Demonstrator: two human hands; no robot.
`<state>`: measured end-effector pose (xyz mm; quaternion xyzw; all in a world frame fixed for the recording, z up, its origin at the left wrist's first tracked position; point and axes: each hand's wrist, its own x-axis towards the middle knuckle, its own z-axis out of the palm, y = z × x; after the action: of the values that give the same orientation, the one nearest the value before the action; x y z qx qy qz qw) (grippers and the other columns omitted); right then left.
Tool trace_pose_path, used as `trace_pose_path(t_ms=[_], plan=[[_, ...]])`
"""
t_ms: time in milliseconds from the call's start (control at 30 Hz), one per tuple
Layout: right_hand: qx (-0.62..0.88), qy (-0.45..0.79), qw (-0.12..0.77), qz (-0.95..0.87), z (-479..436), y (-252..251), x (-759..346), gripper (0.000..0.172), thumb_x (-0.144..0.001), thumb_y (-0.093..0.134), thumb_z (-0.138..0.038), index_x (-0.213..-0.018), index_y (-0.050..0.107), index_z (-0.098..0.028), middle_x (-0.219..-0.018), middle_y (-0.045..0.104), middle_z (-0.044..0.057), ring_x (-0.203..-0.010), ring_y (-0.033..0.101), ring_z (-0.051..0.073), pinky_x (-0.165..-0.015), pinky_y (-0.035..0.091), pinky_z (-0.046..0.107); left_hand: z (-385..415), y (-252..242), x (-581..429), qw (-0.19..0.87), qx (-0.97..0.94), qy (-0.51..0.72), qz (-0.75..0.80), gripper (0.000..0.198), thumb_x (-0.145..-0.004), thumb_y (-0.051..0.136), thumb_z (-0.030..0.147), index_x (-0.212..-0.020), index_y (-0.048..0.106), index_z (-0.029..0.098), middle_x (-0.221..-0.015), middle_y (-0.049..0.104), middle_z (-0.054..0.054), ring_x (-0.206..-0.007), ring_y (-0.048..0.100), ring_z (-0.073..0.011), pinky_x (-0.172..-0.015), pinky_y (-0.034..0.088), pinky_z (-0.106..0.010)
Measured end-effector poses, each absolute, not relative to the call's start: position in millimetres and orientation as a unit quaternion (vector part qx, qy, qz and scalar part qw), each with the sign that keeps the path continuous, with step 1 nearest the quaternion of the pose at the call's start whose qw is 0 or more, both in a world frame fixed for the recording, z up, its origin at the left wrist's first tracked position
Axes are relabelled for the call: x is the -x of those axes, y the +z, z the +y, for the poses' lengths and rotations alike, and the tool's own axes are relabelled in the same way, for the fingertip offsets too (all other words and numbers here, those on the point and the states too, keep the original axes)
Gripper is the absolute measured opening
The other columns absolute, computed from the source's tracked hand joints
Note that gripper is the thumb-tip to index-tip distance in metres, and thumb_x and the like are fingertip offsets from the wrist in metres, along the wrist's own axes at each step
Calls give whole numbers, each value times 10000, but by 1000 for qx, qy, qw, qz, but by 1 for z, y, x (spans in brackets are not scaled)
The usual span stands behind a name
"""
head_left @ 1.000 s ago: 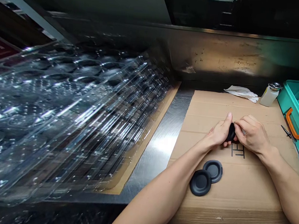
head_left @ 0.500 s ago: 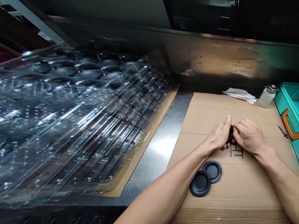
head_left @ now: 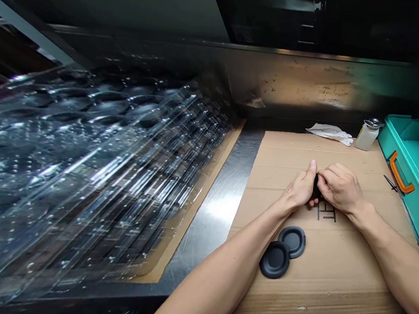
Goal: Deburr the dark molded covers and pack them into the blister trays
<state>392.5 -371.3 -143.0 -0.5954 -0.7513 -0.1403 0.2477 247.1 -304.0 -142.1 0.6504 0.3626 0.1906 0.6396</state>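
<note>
Over the cardboard sheet [head_left: 355,260], my left hand [head_left: 300,188] is closed around a small black part [head_left: 316,188], its thumb pointing up. My right hand [head_left: 341,187] pinches the near side of that part with bent fingers. Most of the part is covered by my hands, so its full shape is hidden. Closer to me on the cardboard lie two black oval shallow cups, the front cup [head_left: 275,259] partly overlapping the rear cup [head_left: 292,241], beside my left forearm.
Clear plastic blister trays [head_left: 93,165] are stacked at left. A teal bin [head_left: 409,196] with an orange handle [head_left: 399,175] stands at right, a thin dark tool [head_left: 390,183] beside it. White gloves [head_left: 330,132] and a metal-topped bottle [head_left: 367,136] sit at the back.
The camera view has turned slightly right, so everything appears shifted left. Both hands keep hold of the black part, with barely any change in pose.
</note>
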Motion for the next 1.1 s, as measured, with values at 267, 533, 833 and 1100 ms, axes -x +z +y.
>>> trace_pose_path(t_ms=[267, 533, 833, 1100], plan=[[600, -165, 234, -747, -371, -146, -390, 312, -1020, 442, -199, -829, 689, -186, -815, 677, 78, -797, 543, 217, -784, 427, 330, -305, -142, -248, 635, -658, 192, 358, 871, -965, 176, 798, -624, 660, 158, -455, 578, -53, -357, 551, -137, -379, 437, -236], [628, -138, 280, -713, -375, -144, -394, 262, -974, 507, -219, -794, 694, -187, -778, 683, 59, -752, 578, 185, -726, 417, 308, -300, -138, -250, 740, -534, 202, 355, 833, -993, 168, 752, -730, 659, 132, -503, 593, -68, -361, 521, -127, -357, 395, -217], [812, -87, 188, -545, -387, -127, -441, 239, -892, 544, -293, -811, 754, -211, -774, 714, 73, -760, 641, 232, -687, 398, 332, -268, -123, -234, 906, -167, 175, 346, 662, -1047, 198, 595, -985, 592, 66, -749, 645, -156, -495, 562, -120, -392, 480, -174], [725, -46, 163, -667, -389, -131, -423, 440, -965, 562, -579, -1182, 740, -240, -1145, 717, 101, -1086, 631, 292, -922, 458, 406, -276, -131, -238, 868, -277, 235, 339, 542, -1065, 202, 468, -1091, 588, 89, -825, 659, -132, -578, 600, -152, -488, 528, -241]])
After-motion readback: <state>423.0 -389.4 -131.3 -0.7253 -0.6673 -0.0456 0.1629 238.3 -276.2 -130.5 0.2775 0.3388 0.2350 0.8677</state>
